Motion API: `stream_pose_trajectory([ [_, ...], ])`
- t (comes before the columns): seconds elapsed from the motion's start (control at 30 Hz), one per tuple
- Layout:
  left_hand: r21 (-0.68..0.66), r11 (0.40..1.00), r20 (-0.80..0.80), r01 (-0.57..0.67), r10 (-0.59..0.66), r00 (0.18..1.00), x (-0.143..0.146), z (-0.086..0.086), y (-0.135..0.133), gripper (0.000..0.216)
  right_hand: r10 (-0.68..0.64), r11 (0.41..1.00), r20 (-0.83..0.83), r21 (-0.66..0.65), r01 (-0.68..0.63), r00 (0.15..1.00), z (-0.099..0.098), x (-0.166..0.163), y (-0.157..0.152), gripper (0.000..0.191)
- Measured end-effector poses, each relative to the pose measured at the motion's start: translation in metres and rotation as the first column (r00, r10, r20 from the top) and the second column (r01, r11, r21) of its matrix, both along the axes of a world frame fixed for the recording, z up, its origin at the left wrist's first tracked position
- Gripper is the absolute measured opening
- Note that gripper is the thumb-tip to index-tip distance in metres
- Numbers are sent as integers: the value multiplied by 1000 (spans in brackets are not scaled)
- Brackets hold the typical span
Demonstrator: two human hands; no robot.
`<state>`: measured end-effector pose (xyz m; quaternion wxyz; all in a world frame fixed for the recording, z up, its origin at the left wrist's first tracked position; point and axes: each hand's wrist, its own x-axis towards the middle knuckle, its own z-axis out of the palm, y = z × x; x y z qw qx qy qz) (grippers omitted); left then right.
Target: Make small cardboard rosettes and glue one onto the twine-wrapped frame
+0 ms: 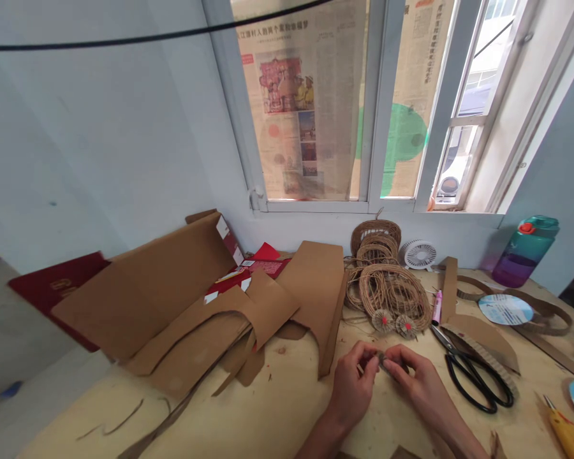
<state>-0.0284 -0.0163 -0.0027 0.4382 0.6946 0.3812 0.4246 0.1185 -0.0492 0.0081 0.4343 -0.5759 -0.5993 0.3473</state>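
Both hands meet above the wooden table, pinching a small grey-brown piece between their fingertips. The fingers cover most of it, so its kind cannot be made out. My left hand grips it from the left, and my right hand from the other side. Just beyond the fingertips lie two round pleated rosettes with red centres, a left rosette and a right rosette. They rest against a woven twisted-cord oval. Black-handled scissors lie to the right of my right hand.
Cut cardboard sheets and an open cardboard box fill the left side. A pink marker, a white fan, a teal-purple bottle and a cardboard semicircle are on the right. A yellow-handled tool lies near the corner.
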Motion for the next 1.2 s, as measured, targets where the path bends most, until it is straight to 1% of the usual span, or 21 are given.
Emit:
stream_pose_trajectory([
  [0.1,-4,1000,7,-27,27,1000,1,-1,0,12,-4,1000,12,-6,4,1000,0,1,1,28],
  [0.27,-9,1000,-6,-22,22,1000,0,1,0,14,2,1000,18,-14,-1,1000,0,1,2,31],
  [0.5,-10,1000,-45,-5,4,999,-1,3,0,19,5,1000,-3,-12,-5,1000,1,0,1,28],
  [0.63,33,999,-86,2,1,996,-1,2,0,21,6,1000,-23,-7,-6,1000,-1,0,1,27],
  [0.73,88,996,-129,11,0,992,-3,2,-2,22,-1,1000,-5,-5,1,1000,-2,-1,1,28],
  [0.87,140,988,-168,67,-43,985,-5,5,-2,20,-15,1000,19,11,15,1000,1,-1,1,30],
  [1.03,159,983,-228,94,-56,972,-7,5,-1,14,-22,999,13,25,22,1000,3,1,1,27],
  [1.2,158,983,-241,91,-51,969,-6,2,0,13,6,1000,45,11,-6,999,-1,3,2,27],
])
